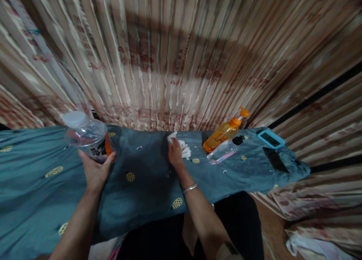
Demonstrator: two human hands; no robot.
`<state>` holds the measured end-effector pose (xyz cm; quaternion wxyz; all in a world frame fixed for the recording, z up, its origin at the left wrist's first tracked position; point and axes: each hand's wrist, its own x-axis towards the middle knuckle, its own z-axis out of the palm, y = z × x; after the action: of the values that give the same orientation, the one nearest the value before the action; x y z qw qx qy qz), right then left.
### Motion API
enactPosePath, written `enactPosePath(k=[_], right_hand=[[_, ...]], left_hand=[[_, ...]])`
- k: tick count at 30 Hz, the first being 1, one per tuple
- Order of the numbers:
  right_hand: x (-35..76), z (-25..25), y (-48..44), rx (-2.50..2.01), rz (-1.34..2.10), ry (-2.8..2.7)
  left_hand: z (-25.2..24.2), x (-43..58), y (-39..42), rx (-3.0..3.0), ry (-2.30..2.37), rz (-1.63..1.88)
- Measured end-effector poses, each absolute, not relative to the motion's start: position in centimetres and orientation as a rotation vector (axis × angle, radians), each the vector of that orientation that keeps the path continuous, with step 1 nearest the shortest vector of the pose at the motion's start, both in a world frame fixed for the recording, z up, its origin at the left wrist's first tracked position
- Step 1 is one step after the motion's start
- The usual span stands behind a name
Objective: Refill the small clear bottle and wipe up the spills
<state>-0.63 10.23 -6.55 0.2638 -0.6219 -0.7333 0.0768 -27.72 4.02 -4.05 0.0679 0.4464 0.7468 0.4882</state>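
Observation:
On the left, my left hand [96, 167] is wrapped around the lower part of a large clear plastic jar [85, 133] with a white lid and a black-and-orange label. The jar tilts slightly to the left. Near the middle of the cloth, my right hand [175, 152] has its fingers closed on a crumpled white tissue [185, 150], part of which sticks out above the fingers and part to their right. A silver bracelet circles my right wrist.
A teal cloth [147, 199] with yellow spots covers the surface. To the right are an orange pump bottle [222, 136], a clear bottle with a black top [223, 152], a blue-framed digital clock [270, 139] and a dark phone [275, 160]. Patterned curtains [169, 63] hang behind.

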Motion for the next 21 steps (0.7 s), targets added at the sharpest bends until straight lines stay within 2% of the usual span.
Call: enactPosePath(k=[4,8,15,18,21], right_hand=[[-7.2,-6.2,8.1,-1.300,0.248,-2.340],[-4.0,-5.5,8.7,-1.210,0.228,-2.522],[10.0,-3.2,15.7,-1.916,0.003,-2.218],[10.2,-2.9,16.4,-2.101,-0.061,-2.066],[5.7,-3.6,14.8,-2.119,-0.059,-2.052]], left_hand=[[-3.7,-27.5,3.9,1.147,2.303,1.321],[-4.0,-27.7,4.0,1.103,2.278,1.360],[-4.4,-27.9,4.1,1.132,2.233,1.408],[-4.5,-28.0,4.2,1.067,2.240,1.388],[-4.7,-28.0,4.3,1.080,2.231,1.397]])
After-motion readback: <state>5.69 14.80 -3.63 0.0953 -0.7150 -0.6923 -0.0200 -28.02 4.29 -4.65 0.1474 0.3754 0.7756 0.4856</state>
